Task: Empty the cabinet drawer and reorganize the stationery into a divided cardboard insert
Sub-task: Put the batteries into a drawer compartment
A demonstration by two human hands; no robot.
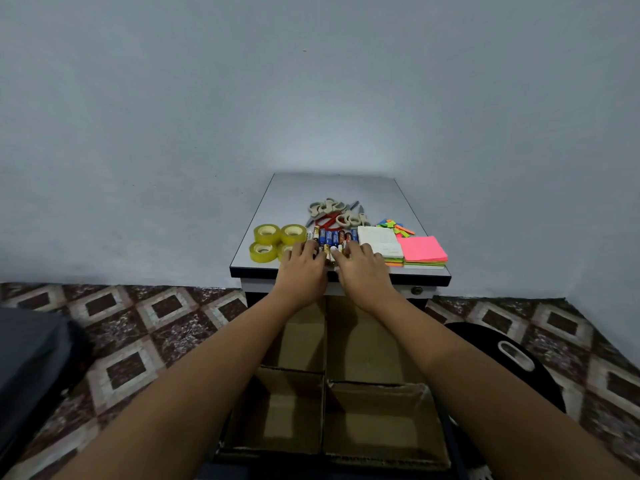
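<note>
On the counter (329, 188), left to right: tape rolls (266, 234), batteries (333, 237), note pads (420, 250). Behind the batteries, scissors (331, 215); behind the pads, paper flags (394, 226). On the nearest batteries, left hand (303, 268) beside right hand (360, 269). Before and below the counter, divided cardboard insert (325, 379).

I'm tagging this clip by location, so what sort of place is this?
Probably a plain room in a home or small office: a low cabinet against a bare wall, patterned floor tiles, and tape rolls and scissors on its top.
</note>
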